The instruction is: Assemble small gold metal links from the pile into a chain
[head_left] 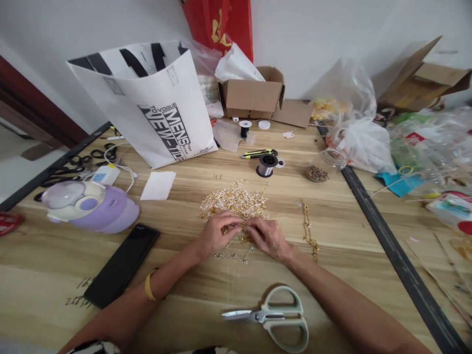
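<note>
My left hand and my right hand meet over the table, thumbs and fingertips pinched together. Between them is a thin gold chain; its exact links are too small to make out, and part of it hangs below the fingers. Just beyond my hands lies a loose pile of small gold and silver chain pieces. Nearer to me, a short silver chain rests on the wood. To the right of my right hand a gold chain with larger links lies stretched out.
Scissors lie close in front of me. At left are a black phone and a purple bottle. Farther back stand a wire spool, a utility knife, a jar of beads, a white paper bag and a cardboard box.
</note>
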`<state>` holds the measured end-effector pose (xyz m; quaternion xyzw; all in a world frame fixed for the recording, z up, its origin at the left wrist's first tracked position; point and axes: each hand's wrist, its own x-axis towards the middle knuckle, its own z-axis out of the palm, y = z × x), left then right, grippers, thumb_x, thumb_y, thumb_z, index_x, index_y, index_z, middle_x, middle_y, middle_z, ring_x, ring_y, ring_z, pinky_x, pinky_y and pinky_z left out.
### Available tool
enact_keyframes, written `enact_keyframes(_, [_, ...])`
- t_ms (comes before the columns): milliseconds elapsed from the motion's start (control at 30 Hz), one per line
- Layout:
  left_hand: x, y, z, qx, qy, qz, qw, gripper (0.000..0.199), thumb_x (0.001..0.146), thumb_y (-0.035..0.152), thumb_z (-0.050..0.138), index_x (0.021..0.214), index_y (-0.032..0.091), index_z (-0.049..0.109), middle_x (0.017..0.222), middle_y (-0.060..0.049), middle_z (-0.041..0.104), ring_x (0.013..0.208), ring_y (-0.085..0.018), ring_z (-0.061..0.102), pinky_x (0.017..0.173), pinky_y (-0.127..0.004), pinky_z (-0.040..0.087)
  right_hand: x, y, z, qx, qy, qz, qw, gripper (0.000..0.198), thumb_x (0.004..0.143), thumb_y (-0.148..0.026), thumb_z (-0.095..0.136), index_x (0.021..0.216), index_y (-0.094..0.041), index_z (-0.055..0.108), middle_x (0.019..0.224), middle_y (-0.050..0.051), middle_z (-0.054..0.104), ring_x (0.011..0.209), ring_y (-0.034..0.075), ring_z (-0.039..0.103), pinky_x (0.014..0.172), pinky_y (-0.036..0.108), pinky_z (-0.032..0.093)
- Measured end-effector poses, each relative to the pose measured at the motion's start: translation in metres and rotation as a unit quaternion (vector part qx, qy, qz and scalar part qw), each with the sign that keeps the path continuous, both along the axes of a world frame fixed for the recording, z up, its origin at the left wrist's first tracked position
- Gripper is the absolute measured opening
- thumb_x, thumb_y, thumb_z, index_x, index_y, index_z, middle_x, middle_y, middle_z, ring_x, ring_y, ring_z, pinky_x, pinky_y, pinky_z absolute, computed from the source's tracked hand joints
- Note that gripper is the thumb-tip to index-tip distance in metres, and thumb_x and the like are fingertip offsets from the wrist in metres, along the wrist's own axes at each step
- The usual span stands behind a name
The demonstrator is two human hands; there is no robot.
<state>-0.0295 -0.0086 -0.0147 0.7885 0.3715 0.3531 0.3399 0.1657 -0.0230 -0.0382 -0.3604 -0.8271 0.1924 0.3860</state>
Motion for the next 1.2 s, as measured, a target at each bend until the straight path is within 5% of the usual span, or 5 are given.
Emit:
enact_keyframes(433, [0.0, -0.003, -0.006, 0.028, 0.02, 0.006, 0.999, 0.011, 0.081, 0.012, 0.056, 0.074, 0.013, 0.064, 0.07, -0.004, 0.064, 0.067, -0.013, 0.058, 0.064, -0.024, 0.045, -0.002, 0.0, -0.007, 0.068, -0.075, 0.024, 0.995, 0.008, 0.095, -0.019, 0.043, 0.096, -0.018, 0.052, 0.075, 0.003, 0.065, 0.058, 0.012, 0.058, 0.056, 0.024, 0.042])
enact_keyframes(1033, [0.0, -0.005, -0.002, 0.041, 0.043, 0.027, 0.998, 0.013, 0.079, 0.01, 0.053, 0.069, 0.015, 0.06, 0.064, -0.002, 0.06, 0.06, -0.011, 0.053, 0.057, -0.02, 0.041, -0.001, 0.0, -0.01, 0.078, -0.116, 0.009, 0.99, 0.009, 0.095, -0.019, 0.043, 0.093, -0.018, 0.051, 0.072, 0.002, 0.062, 0.059, 0.013, 0.058, 0.055, 0.025, 0.041])
enact_keyframes(1200, [-0.002, -0.006, -0.002, 0.021, 0.024, 0.022, 0.999, 0.012, 0.078, 0.01, 0.053, 0.069, 0.014, 0.06, 0.064, -0.002, 0.059, 0.061, -0.011, 0.053, 0.058, -0.02, 0.041, 0.001, 0.0, -0.006, 0.082, -0.106, 0.026, 0.991, 0.013, 0.095, -0.016, 0.041, 0.1, -0.018, 0.052, 0.088, 0.007, 0.064, 0.074, 0.014, 0.062, 0.06, 0.024, 0.046])
